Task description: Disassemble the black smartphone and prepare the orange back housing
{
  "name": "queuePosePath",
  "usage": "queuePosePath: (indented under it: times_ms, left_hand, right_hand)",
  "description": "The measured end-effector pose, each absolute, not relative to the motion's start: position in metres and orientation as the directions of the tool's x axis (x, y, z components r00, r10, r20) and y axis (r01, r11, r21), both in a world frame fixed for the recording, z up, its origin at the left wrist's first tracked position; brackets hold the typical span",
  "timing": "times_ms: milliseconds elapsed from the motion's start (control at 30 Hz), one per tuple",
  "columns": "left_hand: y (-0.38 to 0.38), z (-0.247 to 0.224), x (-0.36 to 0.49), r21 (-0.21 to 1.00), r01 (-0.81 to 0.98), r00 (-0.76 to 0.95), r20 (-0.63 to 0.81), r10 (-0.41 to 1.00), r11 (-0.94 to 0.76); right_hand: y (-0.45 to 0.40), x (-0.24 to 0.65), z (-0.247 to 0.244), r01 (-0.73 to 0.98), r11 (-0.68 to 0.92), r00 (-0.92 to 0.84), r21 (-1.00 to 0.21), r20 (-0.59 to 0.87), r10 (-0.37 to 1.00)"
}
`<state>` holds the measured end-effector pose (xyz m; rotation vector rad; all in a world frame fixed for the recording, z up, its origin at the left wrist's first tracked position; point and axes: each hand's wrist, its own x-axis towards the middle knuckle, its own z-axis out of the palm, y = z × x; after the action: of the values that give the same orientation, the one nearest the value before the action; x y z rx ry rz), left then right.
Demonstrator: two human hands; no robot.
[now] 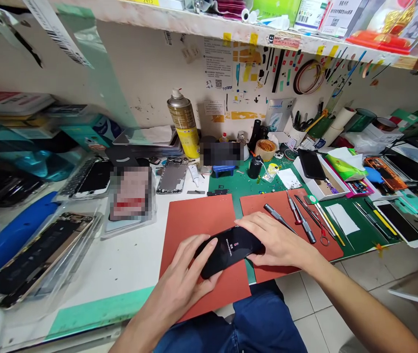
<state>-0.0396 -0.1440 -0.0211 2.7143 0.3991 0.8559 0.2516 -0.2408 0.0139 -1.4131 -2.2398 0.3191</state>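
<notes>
A black smartphone [227,252] is held between both hands above the red-brown mats. Its dark screen faces up, showing a small red thermometer-like symbol and lines of white text too small to read. My left hand [185,274] grips the phone's left end, with fingers along the far side and the thumb under the near edge. Around the right end, my right hand [273,238] is closed, fingers on the top edge and thumb below. Beneath the phone lies the left mat [197,220]; the right mat [323,247] is under my right wrist.
Screwdrivers [304,223] and tweezers lie on the right mat. A yellow spray can [183,122] stands against the wall. Opened phone parts [172,175] lie left of the mats. A white box with a phone [311,164] sits back right. A loaded shelf [194,19] overhangs the bench.
</notes>
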Motion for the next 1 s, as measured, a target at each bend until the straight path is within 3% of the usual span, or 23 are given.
queuePosePath:
  times_ms: [1000]
  left_hand:
    - [-0.1455,-0.0176,-0.0392,0.347,0.198,0.787,0.501,0.360,-0.917]
  right_hand:
    - [-0.2452,0.2504,0.0103,0.788,0.464,-0.353,-0.404,0.322,0.879]
